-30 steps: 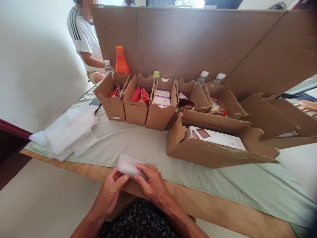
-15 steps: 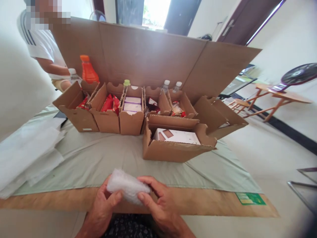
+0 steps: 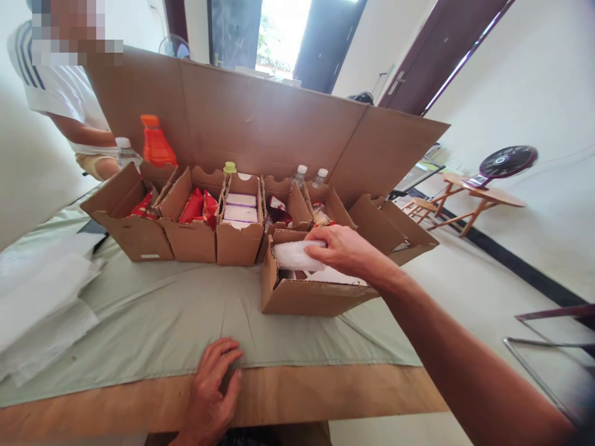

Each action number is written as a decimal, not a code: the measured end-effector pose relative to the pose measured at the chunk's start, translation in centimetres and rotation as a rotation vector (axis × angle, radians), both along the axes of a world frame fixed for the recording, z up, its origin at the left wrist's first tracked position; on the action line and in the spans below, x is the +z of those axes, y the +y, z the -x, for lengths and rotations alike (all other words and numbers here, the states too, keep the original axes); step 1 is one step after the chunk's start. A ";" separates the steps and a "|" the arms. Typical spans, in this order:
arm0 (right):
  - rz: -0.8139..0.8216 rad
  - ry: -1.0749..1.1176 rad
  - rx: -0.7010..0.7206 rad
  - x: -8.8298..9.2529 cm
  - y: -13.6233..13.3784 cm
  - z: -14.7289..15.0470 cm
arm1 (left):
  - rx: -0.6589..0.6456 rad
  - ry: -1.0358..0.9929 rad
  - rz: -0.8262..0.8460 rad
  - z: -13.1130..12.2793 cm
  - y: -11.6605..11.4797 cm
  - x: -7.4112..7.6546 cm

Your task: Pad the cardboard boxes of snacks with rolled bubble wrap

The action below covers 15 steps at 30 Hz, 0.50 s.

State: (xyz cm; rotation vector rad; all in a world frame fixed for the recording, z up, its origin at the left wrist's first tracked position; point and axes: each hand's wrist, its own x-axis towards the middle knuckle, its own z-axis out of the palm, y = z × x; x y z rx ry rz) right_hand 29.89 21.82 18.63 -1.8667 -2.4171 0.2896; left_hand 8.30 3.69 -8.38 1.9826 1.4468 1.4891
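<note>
My right hand [image 3: 341, 249] reaches over the near cardboard box [image 3: 302, 297] and grips a white bubble-wrapped bundle [image 3: 294, 255], which sits just above a white carton lying inside that box. My left hand [image 3: 214, 379] lies flat with fingers spread on the table's front edge, on the green cloth [image 3: 186, 316], holding nothing.
A row of open cardboard boxes [image 3: 190, 217] holds red packets and white cartons, with an orange bottle [image 3: 155, 144] and water bottles behind. A tall cardboard sheet [image 3: 260, 136] stands at the back. White wrap sheets [image 3: 41, 297] lie left. Another person [image 3: 60, 99] stands far left.
My right hand carried the wrapped bundle from near my lap forward into the near box. My left hand let go and dropped flat onto the table edge. The view tilted up slightly.
</note>
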 end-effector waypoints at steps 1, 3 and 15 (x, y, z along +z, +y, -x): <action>0.012 -0.087 0.003 0.5 0.3 0.9 | -0.003 0.008 -0.015 0.0 0.0 0.1; 0.076 -0.229 0.047 0.8 0.9 2.8 | -0.014 0.025 -0.034 0.1 0.0 0.4; 0.145 -0.433 0.280 -1.6 1.1 5.4 | -0.027 0.032 -0.042 0.2 0.3 0.8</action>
